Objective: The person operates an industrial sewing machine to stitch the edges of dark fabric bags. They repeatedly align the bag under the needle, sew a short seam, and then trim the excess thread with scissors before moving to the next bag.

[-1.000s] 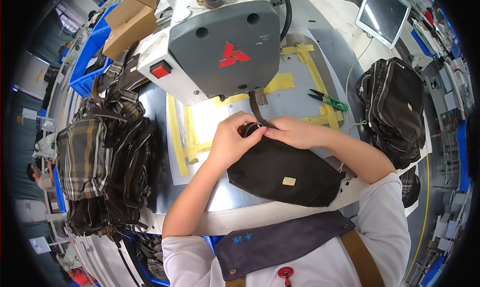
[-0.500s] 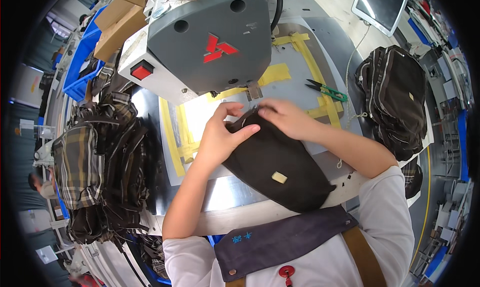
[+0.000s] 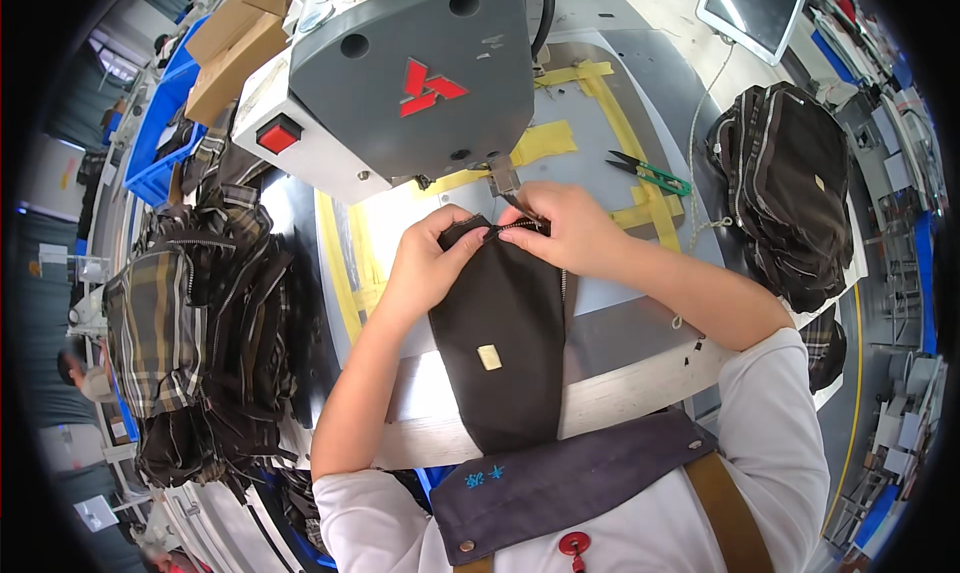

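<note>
A dark brown fabric pouch point(image 3: 505, 328) with a small cream label lies lengthwise on the sewing table, its zipper end under the grey sewing machine head point(image 3: 400, 78). My left hand point(image 3: 428, 263) pinches the pouch's top left corner. My right hand point(image 3: 560, 228) grips the zipper end just below the machine's presser foot point(image 3: 503, 181). The pouch's lower end hangs over the table's front edge.
A heap of plaid and dark bags point(image 3: 195, 333) sits at the left. Another stack of dark bags point(image 3: 790, 193) lies at the right. Green-handled snips point(image 3: 655, 176) rest on the yellow-taped table point(image 3: 590, 123). A monitor point(image 3: 760, 8) stands at the back right, cardboard boxes point(image 3: 235, 48) at the back left.
The pouch has been turned from lying crosswise to lengthwise. Both hands moved its zipper end up under the presser foot.
</note>
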Action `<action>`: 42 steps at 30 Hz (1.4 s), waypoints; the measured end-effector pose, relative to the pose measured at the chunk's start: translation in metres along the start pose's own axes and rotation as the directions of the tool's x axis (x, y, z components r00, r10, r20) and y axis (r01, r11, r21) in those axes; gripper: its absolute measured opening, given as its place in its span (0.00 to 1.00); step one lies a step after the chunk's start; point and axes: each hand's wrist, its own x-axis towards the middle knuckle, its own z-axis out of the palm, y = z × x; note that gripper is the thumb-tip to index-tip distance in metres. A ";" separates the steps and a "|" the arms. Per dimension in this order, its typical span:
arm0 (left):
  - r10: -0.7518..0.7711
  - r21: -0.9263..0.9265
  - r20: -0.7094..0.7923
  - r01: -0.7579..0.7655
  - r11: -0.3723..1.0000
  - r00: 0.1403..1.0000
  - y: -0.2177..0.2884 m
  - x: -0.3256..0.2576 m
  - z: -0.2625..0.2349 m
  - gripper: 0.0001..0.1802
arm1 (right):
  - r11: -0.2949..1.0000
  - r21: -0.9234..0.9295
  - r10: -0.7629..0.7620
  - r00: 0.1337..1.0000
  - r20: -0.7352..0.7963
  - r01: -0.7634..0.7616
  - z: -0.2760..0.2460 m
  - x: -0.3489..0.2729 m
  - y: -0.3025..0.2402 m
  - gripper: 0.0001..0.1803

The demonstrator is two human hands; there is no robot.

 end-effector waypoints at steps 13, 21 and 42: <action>0.502 0.174 -0.066 -0.485 0.857 0.863 -0.010 -0.004 0.000 0.12 | 0.943 0.280 0.137 0.977 0.165 -0.180 -0.001 0.005 -0.005 0.08; 0.375 0.045 -0.010 -0.374 0.926 0.927 -0.010 -0.002 -0.002 0.10 | 0.944 -0.122 -0.289 0.946 0.148 0.308 -0.004 0.005 0.005 0.05; 0.530 0.228 -0.059 -0.505 0.832 0.846 -0.002 -0.006 0.008 0.10 | 0.913 0.223 0.313 0.937 0.155 -0.342 0.005 0.004 -0.010 0.05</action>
